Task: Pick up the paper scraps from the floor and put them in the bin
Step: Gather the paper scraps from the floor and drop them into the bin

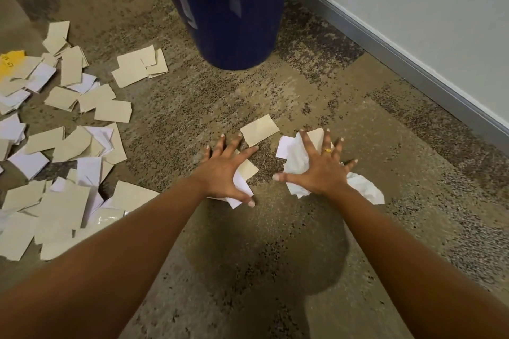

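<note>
Bin (228, 22) upright ahead on carpet. Big scrap pile (63, 146) lies left, untouched. Your left hand (225, 170) and right hand (321, 165), fingers splayed, press on small scraps, nothing clamped. Paper likely light, limp, slides; rake inward, pinch bunched edges.

Mottled brown carpet (289, 270), grey baseboard (399, 55) under white wall (427, 8).

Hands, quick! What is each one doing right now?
Left hand: open, fingers spread, pressing on tan and white scraps.
Right hand: open, fingers spread, over crumpled white paper.
</note>
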The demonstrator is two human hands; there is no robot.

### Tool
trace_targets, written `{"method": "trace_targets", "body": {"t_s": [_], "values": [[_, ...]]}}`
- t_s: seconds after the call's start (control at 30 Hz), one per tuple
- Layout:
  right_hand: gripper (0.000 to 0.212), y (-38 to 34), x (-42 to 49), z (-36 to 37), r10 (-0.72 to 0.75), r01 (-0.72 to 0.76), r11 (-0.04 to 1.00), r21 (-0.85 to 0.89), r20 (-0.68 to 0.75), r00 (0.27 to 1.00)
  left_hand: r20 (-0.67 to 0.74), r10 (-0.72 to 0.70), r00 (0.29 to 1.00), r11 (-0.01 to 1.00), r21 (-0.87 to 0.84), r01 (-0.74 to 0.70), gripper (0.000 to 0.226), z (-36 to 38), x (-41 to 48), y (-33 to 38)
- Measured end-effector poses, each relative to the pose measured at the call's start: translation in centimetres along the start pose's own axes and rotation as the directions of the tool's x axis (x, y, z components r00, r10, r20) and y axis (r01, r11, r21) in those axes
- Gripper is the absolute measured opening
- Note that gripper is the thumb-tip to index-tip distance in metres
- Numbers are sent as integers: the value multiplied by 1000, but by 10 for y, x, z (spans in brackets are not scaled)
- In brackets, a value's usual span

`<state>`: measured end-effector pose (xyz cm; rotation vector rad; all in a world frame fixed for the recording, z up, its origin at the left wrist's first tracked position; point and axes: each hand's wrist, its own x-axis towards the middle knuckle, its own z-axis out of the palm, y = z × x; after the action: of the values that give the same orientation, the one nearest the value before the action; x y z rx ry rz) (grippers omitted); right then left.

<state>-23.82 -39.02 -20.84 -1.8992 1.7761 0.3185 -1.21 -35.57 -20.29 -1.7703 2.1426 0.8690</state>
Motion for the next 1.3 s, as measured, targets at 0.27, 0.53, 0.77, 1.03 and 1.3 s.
{"method": "trace_targets", "body": {"t_s": [0.27, 0.53, 0.77, 1.03, 1.3], "values": [[73, 2, -14, 22, -160, 157, 987, -33, -157, 975, -43, -8, 999, 996, 89, 12, 109, 1, -3, -1], [45, -4, -15, 21, -203, 201, 979, -43, -350, 914, -168, -46, 985, 999, -6, 46, 84, 6, -15, 7], [41, 0, -1, 14, -319, 220, 915, -338, -274, 907, -206, -133, 970, 984, -141, 105, 55, 2, -8, 9], [46, -16, -5, -26, -398, 329, 879, -344, -150, 905, -159, -381, 911, 850, -449, 277, 40, 6, -17, 12], [31, -40, -30, -60, -261, 256, 965, -51, -227, 938, -214, -542, 813, 741, -577, 343, 47, -47, -27, 34]]}}
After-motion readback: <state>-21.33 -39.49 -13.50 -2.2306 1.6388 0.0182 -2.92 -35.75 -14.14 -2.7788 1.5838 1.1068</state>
